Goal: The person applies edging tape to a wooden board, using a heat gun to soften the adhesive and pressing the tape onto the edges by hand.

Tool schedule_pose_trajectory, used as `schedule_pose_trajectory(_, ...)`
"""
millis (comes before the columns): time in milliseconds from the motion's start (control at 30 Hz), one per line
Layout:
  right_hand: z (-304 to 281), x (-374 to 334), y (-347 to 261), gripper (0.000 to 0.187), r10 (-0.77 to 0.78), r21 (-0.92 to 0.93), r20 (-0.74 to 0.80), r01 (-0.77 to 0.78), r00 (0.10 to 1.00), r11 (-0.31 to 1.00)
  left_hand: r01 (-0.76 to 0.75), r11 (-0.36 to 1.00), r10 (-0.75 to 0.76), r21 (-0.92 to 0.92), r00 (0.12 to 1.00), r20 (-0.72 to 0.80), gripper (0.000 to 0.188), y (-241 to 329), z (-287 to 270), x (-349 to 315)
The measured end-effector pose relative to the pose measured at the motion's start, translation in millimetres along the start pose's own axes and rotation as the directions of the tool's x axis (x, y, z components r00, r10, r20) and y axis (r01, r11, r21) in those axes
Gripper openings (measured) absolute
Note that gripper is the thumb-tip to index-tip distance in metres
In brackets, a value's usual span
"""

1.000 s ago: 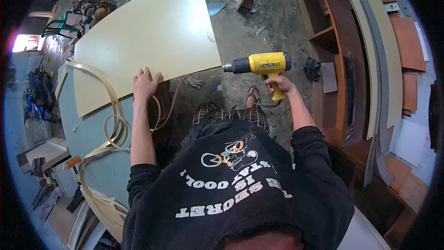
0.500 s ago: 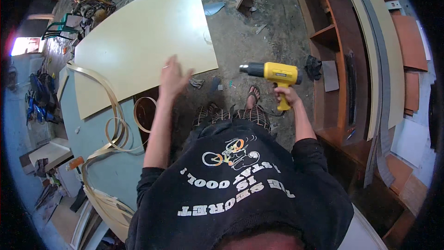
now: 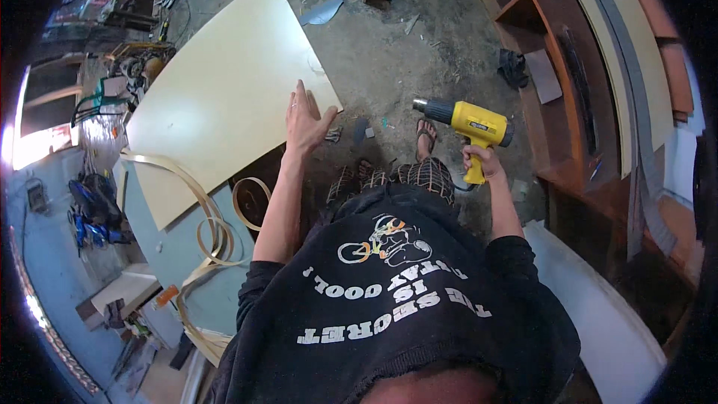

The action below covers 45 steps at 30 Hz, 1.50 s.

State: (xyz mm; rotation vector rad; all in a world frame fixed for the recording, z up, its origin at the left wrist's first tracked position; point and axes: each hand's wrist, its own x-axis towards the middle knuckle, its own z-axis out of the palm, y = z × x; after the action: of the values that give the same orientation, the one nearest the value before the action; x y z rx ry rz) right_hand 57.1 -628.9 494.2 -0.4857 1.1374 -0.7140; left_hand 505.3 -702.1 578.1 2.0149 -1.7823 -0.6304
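- The work is judged to be under way rather than finished, since a tool is held ready while a long run of strip is left lying loose.
- A large, flat, cream-coloured panel (image 3: 217,97) with a smooth, glossy face is laid over a grey-blue board (image 3: 168,251); its near right corner is carried out past the board, above the concrete floor (image 3: 374,45).
- The left hand (image 3: 305,126) is held open at that corner, fingers extended and thumb spread; nothing is seen gripped, and whether the panel is touched or only hovered over cannot be told.
- A yellow-and-black pistol-shaped heat gun (image 3: 479,123) is held by its handle in the right hand (image 3: 485,162), whose fingers are wrapped around it; its metal nozzle is pointed toward the panel but kept apart from it. Whether it is switched on cannot be told.
- A thin, flexible, cream-and-tan strip (image 3: 153,158) is looped loosely at the panel's left end and near edge, and over the board; this slack is judged to be unused so far.
- How much of the panel's near edge is already covered cannot be told, as its side face is hidden.
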Motion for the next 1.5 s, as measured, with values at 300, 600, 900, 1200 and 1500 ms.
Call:
schedule_pose_trajectory(300, 62, -21, 48, 0.028, 0.003, 0.032, -0.006, -0.003, 1.000, 0.999, -0.355, 0.890, 0.337, 0.286, 0.935, 0.113, 0.045, 8, 3, 11)
schedule_pose_trajectory(600, 71, -49, 45, 0.027, -0.061, 0.007, -0.023, 0.061, 0.998, 0.998, -0.376, 0.905, 0.329, 0.198, 0.915, 0.236, 0.039, -11, -20, 17)
schedule_pose_trajectory(900, 106, -15, 82, 0.040, -0.717, -0.751, 0.500, 0.655, 0.485, -0.081, -0.271, 0.942, 0.294, 0.200, 0.950, -0.099, 0.039, -92, -55, -10)
schedule_pose_trajectory(1200, 140, 19, 108, 0.060, -0.653, -0.786, 0.340, 0.586, 0.677, 0.198, -0.083, 0.984, 0.104, 0.159, 0.986, -0.129, 0.042, -141, -90, -52)
schedule_pose_trajectory(1500, 138, -34, 77, 0.083, -0.620, -0.772, 0.177, 0.498, 0.765, 0.394, -0.252, 0.959, 0.256, 0.126, 0.966, -0.017, 0.053, -49, -38, -21)
